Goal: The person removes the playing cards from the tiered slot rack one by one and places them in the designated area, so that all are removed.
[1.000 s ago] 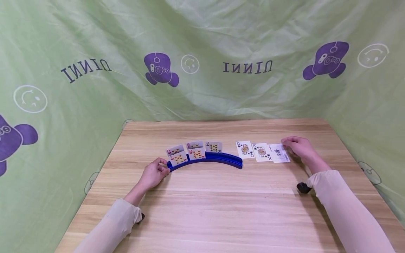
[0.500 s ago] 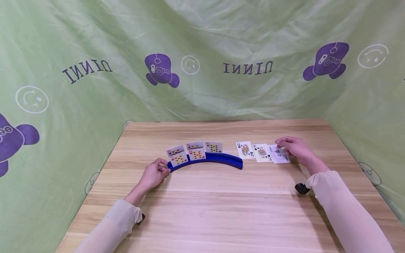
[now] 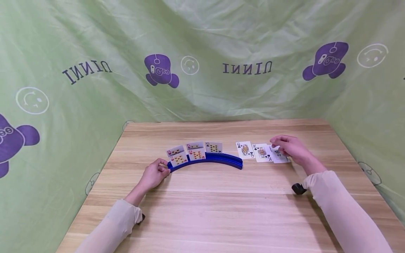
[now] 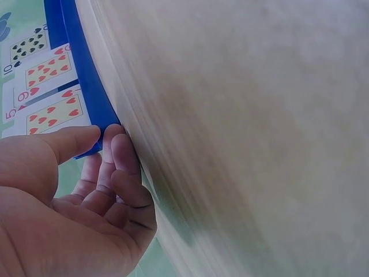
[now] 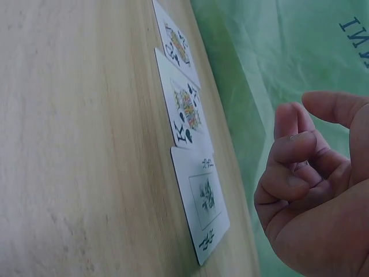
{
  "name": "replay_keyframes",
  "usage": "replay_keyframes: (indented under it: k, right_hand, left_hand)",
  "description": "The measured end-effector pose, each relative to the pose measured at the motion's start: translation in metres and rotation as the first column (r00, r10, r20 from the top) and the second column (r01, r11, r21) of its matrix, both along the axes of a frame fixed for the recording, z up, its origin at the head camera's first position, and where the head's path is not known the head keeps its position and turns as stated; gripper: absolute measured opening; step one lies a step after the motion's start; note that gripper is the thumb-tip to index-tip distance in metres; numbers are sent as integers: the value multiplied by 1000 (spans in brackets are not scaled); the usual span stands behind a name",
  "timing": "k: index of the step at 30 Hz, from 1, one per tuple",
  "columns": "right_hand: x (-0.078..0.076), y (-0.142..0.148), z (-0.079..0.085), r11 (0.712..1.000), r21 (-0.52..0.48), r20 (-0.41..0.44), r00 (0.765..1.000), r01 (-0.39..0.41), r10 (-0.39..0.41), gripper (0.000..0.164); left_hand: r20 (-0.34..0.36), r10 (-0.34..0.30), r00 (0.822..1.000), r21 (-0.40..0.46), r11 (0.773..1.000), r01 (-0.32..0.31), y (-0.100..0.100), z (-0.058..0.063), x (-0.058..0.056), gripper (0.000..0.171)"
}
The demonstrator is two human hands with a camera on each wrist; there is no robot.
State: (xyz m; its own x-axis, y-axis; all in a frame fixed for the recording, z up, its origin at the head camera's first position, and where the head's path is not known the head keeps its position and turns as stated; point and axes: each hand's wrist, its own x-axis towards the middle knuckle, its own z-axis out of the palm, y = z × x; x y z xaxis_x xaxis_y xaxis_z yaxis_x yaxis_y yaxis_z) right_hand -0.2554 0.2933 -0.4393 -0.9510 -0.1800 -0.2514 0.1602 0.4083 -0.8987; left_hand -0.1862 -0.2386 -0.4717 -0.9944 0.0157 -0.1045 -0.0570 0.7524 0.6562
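My left hand (image 3: 154, 174) pinches the left end of a curved blue card holder (image 3: 221, 158) between thumb and fingers. In its front row stand the seven of hearts (image 3: 178, 159) and nine of hearts (image 3: 197, 154). Behind them rise an eight (image 3: 175, 151), a five (image 3: 194, 144) and, farther right, the ten of spades (image 3: 213, 147). My right hand (image 3: 292, 149), holding nothing, hovers over the joker (image 5: 204, 199), fingers loosely bent and thumb apart from the index finger. Beside the joker lie the king of spades (image 5: 185, 112) and a queen (image 5: 176, 43), face up.
The wooden table (image 3: 215, 214) carries the holder and the cards. A green curtain (image 3: 209, 98) with purple figures hangs behind it and along both sides. A small black object (image 3: 298, 189) shows at the right sleeve.
My right hand has moved left from the joker's right edge to above it, overlapping it in the head view. The left hand, the holder and the cards have stayed in place.
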Motion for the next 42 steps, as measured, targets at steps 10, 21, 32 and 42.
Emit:
replay_keyframes:
  k: [10, 21, 32, 42]
  right_hand:
    - [3, -15, 5, 997, -76, -6, 1000, -21, 21, 40]
    - [6, -35, 11, 994, -89, -36, 998, -59, 56, 36]
    - [7, -52, 13, 993, -106, -46, 997, -59, 55, 27]
    - [9, -67, 16, 989, -141, -61, 997, -52, 44, 35]
  left_hand:
    - [10, -1, 1000, 2, 1000, 1, 0, 1, 0, 27]
    - [7, -1, 1000, -1, 1000, 1, 0, 1, 0, 27]
    - [0, -2, 1000, 8, 1000, 2, 0, 2, 1, 26]
    - [16, 7, 1000, 10, 1000, -7, 1, 3, 1, 26]
